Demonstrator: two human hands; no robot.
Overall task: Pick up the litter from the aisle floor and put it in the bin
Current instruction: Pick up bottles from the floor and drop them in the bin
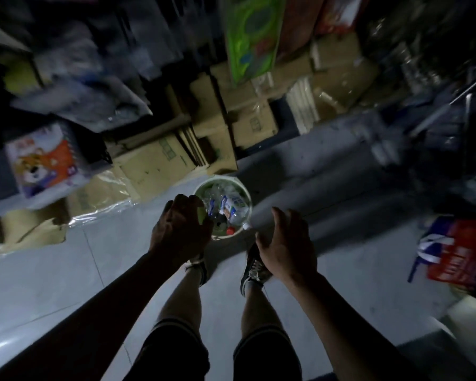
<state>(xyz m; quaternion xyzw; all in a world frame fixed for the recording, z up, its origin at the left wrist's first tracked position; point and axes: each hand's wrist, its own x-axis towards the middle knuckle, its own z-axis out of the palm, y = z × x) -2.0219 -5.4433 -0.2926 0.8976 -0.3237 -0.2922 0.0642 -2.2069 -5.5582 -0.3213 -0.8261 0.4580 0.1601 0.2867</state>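
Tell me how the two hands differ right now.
The left hand hangs over the bin's rim, back toward the camera, fingers curved downward; the right hand is beside the bin, above the floor, fingers straight and spread. The left looks darker, in shadow; the right catches more light. Neither visibly holds litter.

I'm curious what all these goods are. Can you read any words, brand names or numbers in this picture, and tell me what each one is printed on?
Nothing can be read for certain.
Bottle label in the bin: print too small.
Cartoon-dog package: characters blurred.
Cardboard boxes: stamped marks blurred.
Red bag: pale lettering too dim.
Green pack: only shapes show.
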